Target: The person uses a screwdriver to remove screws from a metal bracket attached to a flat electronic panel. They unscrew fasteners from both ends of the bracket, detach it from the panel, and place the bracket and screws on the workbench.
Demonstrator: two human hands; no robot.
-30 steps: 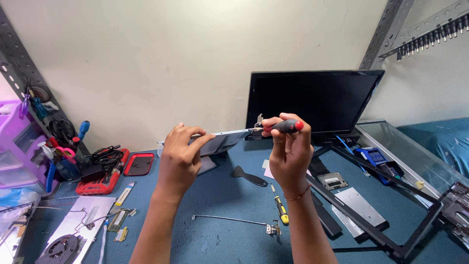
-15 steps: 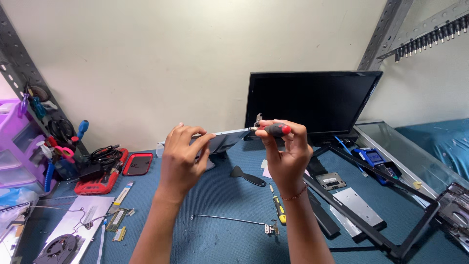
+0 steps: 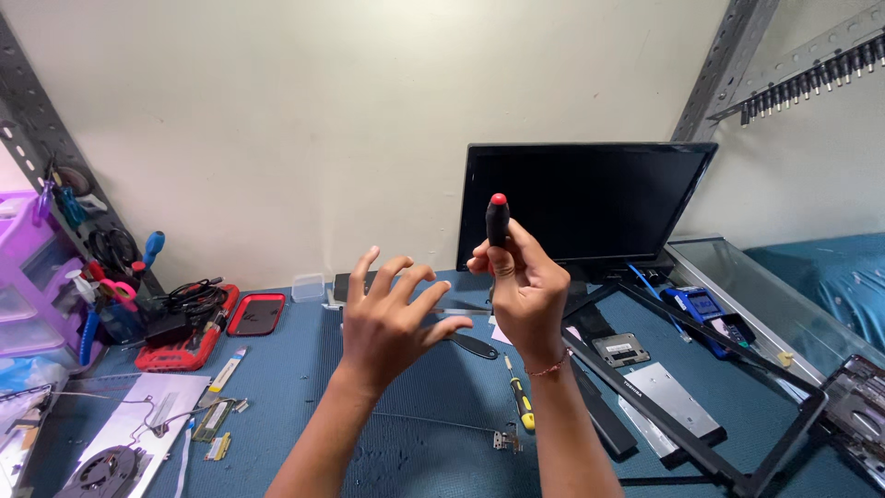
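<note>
My right hand is raised over the blue mat and grips a black-handled screwdriver with a red cap, held upright so the handle points up; its shaft is hidden behind my fingers. To its left my left hand hovers with fingers spread and holds nothing. A thin metal rod or shaft shows between the two hands. Just below them on the mat lie a black pry tool and a yellow-handled screwdriver.
A dark monitor stands behind the hands. A black laptop bezel frame, a silver drive and a glass panel lie right. Left are a red tool case, cables, purple drawers and a fan board. A hinge rod lies near.
My right hand turned the screwdriver from lying sideways between both hands to upright. My left hand let go of its tip and opened its fingers.
</note>
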